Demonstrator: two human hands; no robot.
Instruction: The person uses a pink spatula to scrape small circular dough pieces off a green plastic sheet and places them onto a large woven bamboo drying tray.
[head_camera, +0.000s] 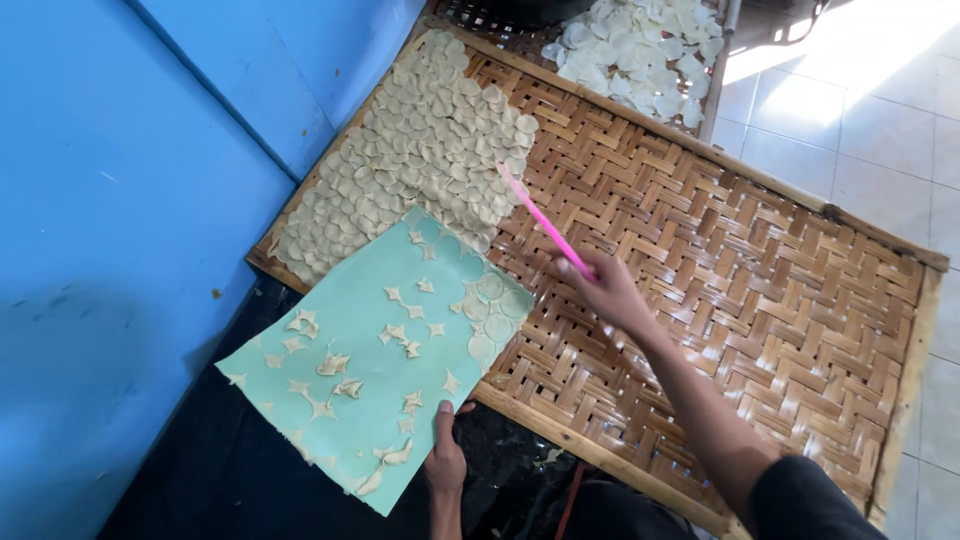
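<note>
A woven bamboo tray (700, 260) is taken as the landmark. Across its near-left corner a pale green sheet (370, 350) is laid, its lower edge pinched in the closed left hand (445, 460), thumb on top. A thin pink stick (545, 225) is held in the right hand (605, 290), fingers closed around its lower end, the tip pointed at the tray's far-left part, where overlapping cream dough rounds (420, 150) are packed. A few rounds (495, 310) remain on the sheet's edge nearest the tray's middle; leftover star-shaped scraps (335, 365) are scattered over the rest. The step would probably be done best if the sheet were kept level and steady while each round is lifted at its rim with the stick and set just overlapping its neighbours. A second tray of whiter rounds (640, 50) is cut off beyond the far edge. What lies in the dark space below the sheet cannot be made out, and the right fingertips are hidden.
</note>
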